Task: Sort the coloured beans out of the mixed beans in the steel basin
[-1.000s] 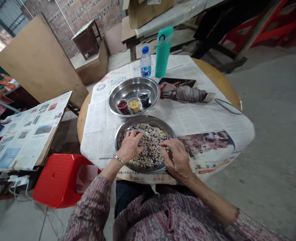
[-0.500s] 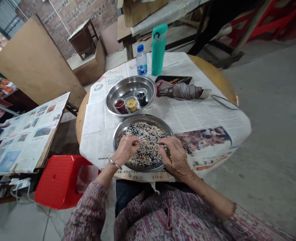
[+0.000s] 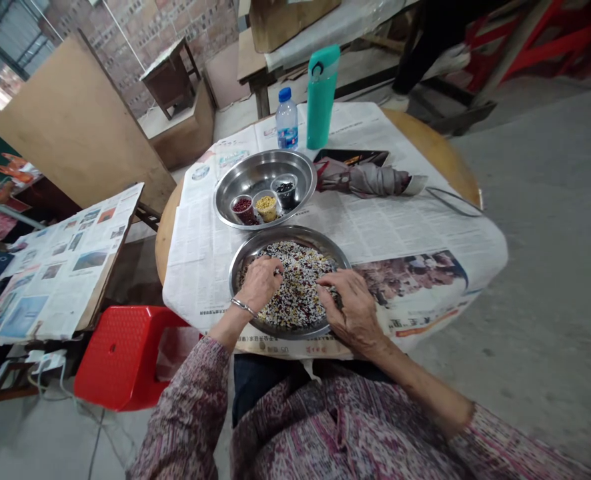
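A steel basin near me holds a mix of white grains with red, yellow and black beans. Over its left side is my left hand, its fingers curled in a pinch; something small and dark shows at the tips, too small to name. My right hand hovers at the basin's right side, thumb and forefinger drawn close together; whatever lies between them is hidden. Behind stands a second steel basin with a cup of red beans, a cup of yellow beans and a cup of black beans.
Newspaper covers the round table. At its back stand a water bottle and a teal flask; a folded umbrella lies beside a dark tray. A red stool and a newspaper-covered table are at left.
My left hand has shifted slightly right and turned, its fingers more curled over the grains. The right hand stays nearly in place. The whole view has moved a little.
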Demonstrator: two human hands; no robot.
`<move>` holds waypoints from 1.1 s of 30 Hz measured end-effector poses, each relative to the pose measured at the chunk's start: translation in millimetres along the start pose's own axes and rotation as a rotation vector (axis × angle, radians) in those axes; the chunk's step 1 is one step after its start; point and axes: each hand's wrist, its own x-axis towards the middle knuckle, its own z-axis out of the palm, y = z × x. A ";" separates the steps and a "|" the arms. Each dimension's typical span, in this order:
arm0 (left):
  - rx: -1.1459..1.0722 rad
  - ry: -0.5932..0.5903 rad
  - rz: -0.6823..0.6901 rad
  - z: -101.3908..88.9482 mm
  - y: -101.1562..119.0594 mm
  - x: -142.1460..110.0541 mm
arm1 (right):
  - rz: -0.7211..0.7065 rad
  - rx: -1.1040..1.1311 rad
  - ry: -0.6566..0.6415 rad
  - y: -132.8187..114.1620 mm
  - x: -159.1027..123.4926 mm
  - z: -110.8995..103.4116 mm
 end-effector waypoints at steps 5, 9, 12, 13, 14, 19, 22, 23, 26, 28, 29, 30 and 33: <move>-0.228 -0.055 0.082 6.3 16.5 -12.8 | 0.019 0.015 0.014 0.6 -1.8 1.2; -0.280 -0.053 0.258 11.9 25.0 -37.0 | 0.042 0.008 0.006 1.3 -3.3 1.5; -0.250 0.038 0.245 8.2 21.5 -44.9 | 0.036 0.010 0.009 1.2 -2.8 0.9; -0.214 0.060 0.233 5.4 18.2 -44.4 | 0.032 0.011 0.009 1.1 -2.4 0.6; -0.162 0.062 0.229 2.4 14.1 -42.5 | 0.030 0.012 0.009 1.0 -2.1 0.4; 0.064 -0.053 0.255 -3.2 -4.9 -20.1 | 0.044 0.011 0.010 0.8 -1.8 0.4; 0.040 -0.053 0.252 2.7 -7.6 -3.9 | 0.043 0.016 0.011 1.2 -2.2 0.8; 0.023 -0.060 0.257 4.7 -7.1 0.8 | 0.040 0.016 0.011 1.3 -2.3 0.8; 0.006 -0.047 0.220 6.6 -5.5 10.4 | 0.033 0.012 0.018 1.2 -2.2 0.9; 0.031 0.016 0.129 4.0 -6.7 12.1 | 0.041 0.011 0.019 0.9 -2.0 0.9; 0.036 0.050 0.078 1.9 -8.1 11.2 | 0.048 0.012 0.017 0.6 -1.8 0.8; 0.028 0.075 0.033 -0.6 -9.7 8.8 | 0.055 0.014 0.014 0.4 -1.6 0.7; -0.067 0.088 -0.010 -6.9 -11.5 -7.2 | 0.061 0.028 0.012 0.3 -1.5 0.6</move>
